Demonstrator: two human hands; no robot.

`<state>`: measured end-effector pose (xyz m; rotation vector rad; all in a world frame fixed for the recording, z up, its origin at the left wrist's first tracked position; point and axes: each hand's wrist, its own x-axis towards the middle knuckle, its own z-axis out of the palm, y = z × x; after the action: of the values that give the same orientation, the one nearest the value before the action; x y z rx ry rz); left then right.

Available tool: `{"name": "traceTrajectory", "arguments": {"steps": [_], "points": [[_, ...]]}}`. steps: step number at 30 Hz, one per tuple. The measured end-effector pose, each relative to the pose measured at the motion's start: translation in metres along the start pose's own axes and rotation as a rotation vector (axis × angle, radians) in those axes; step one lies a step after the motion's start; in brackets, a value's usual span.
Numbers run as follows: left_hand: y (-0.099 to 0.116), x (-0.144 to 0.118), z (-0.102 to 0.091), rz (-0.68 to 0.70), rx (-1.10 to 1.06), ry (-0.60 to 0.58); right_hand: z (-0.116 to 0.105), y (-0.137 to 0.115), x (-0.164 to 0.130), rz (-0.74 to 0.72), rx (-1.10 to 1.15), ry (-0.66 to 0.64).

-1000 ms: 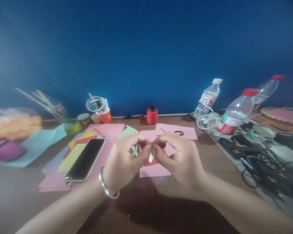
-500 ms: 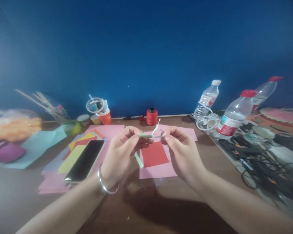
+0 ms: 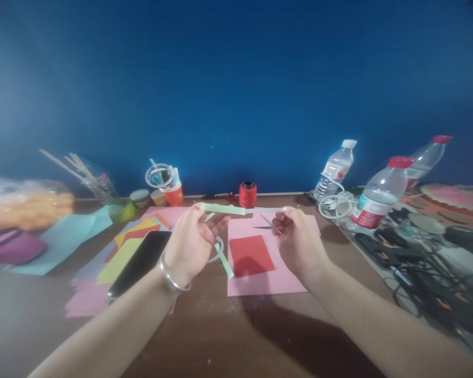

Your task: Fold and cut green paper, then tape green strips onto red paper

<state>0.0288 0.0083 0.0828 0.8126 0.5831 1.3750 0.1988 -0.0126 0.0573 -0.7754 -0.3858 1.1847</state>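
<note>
paper strip (image 3: pixel 224 209), pale green, now runs nearly flat and taut between my two hands, where half a second ago it was bunched and curling upward between fingertips held close together. a second ago both hands were pressed knuckle to knuckle over the red square. so the change is a spreading: the hands have drawn apart and risen a little, and the strip is pulled out to its length.

my left hand (image 3: pixel 191 244) pinches the strip's left end between thumb and forefinger, the other fingers loosely curled; a second green strip (image 3: pixel 223 260) hangs or lies just below that hand, and i cannot tell whether the fingers touch it. my right hand (image 3: pixel 297 241) pinches the far end, where the strip looks paler, almost white; its fingers are mostly closed.

below and between the hands a red paper square (image 3: pixel 251 254) lies uncovered on a pink sheet (image 3: pixel 271 278). small scissors (image 3: pixel 266 223) rest on the pink paper just left of the right hand. a phone (image 3: pixel 140 262) lies on coloured sheets (image 3: pixel 114 257), just left of the left wrist. beyond the hands stands a red thread spool (image 3: pixel 247 194); water bottles (image 3: pixel 374 202) stand well off to the right.

my reading: the strip is straightened, held at both ends, clear of the table.
</note>
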Motion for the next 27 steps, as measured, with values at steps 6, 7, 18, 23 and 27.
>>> {"name": "traceTrajectory", "arguments": {"steps": [6,7,18,23,27], "points": [[0.001,0.009,-0.006,-0.038,-0.045,0.108,-0.013,0.009,0.027,0.058,0.044,0.136],[0.001,0.011,-0.008,-0.043,-0.047,0.122,-0.015,0.010,0.031,0.056,0.044,0.145],[-0.002,0.021,-0.015,-0.080,-0.064,0.204,-0.035,0.012,0.063,-0.138,-0.147,0.166],[-0.001,0.022,-0.015,-0.094,-0.053,0.184,-0.050,-0.005,0.084,-0.326,-0.350,0.184],[0.000,0.017,-0.014,-0.126,-0.044,0.120,-0.062,-0.025,0.092,-0.416,-0.576,0.098]]}}
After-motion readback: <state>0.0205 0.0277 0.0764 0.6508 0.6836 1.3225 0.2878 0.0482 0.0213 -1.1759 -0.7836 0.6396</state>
